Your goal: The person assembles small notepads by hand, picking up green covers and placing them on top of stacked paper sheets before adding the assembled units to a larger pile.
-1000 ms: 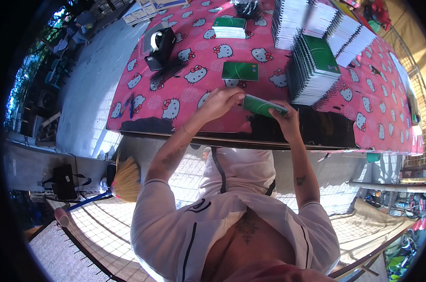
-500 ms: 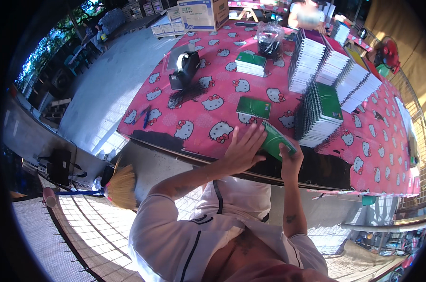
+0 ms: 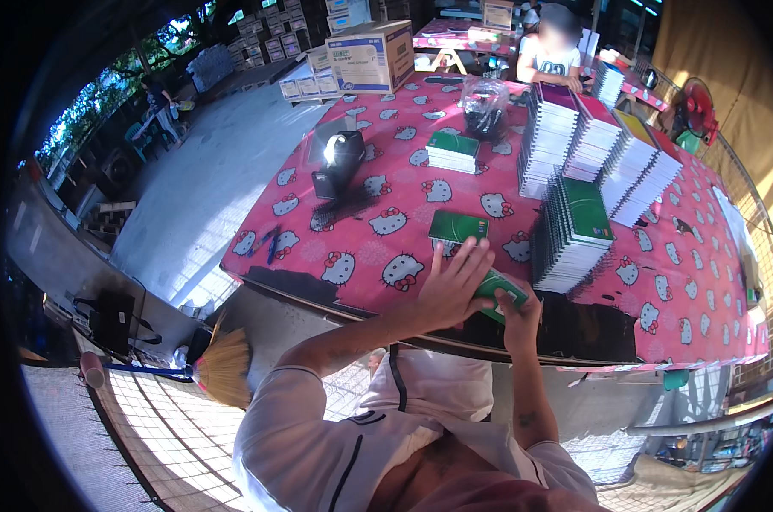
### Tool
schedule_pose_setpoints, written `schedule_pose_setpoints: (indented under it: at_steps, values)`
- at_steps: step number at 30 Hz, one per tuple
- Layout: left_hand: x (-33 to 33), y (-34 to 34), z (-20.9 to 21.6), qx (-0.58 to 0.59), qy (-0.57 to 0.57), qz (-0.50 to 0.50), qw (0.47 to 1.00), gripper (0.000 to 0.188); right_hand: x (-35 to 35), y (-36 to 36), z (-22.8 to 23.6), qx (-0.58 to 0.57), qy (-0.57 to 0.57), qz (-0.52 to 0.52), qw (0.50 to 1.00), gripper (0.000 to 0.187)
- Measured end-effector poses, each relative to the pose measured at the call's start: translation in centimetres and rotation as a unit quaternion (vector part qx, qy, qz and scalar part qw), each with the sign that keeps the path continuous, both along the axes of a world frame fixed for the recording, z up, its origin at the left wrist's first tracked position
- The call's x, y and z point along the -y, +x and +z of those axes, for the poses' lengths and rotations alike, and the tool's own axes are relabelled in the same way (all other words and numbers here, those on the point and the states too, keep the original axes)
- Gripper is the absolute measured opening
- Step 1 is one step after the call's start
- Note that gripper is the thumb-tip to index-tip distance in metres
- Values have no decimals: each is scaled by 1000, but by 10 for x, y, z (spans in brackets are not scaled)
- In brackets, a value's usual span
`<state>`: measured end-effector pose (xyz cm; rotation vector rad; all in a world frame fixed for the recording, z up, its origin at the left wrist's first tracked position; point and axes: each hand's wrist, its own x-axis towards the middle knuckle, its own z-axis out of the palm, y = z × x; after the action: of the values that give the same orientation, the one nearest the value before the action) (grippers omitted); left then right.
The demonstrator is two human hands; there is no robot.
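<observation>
At the table's near edge, my right hand grips a small green spiral notebook, its thumb on the cover. My left hand lies over the notebook's left end, fingers stretched out and partly hiding it. Just beyond my fingers a second green notebook lies flat on the pink tablecloth. To the right stands a tall stack of green spiral notebooks. Farther back sits a short pile of green-covered pads with white page edges showing.
Tall stacks of purple, red and yellow notebooks stand at the back right. A black tape dispenser and blue pens are on the left. A clear plastic bag and a carton lie farther back. Another person sits beyond.
The view has tilted up slightly, so the table appears lower. My right thumb has moved onto the cover of the notebook, and my left hand now covers more of it.
</observation>
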<state>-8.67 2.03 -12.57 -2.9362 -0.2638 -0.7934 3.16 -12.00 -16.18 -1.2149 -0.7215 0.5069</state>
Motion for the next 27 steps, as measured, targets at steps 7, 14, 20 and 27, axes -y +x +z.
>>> schedule_pose_setpoints:
  at_steps: [7, 14, 20, 27]
  values:
    - [2, 10, 8, 35, -10, 9, 999, 82, 4, 3, 8, 58, -42, 12, 997, 26]
    - [-8, 2, -8, -3, -74, -54, 996, 38, 13, 20, -19, 68, -88, 84, 990, 27]
    - [1, -2, 7, -28, -55, -53, 997, 54, 11, 17, -13, 47, -106, 82, 990, 29]
    - [11, 2, -12, -14, -4, 15, 1000, 90, -2, 20, -21, 179, -104, 18, 978, 29]
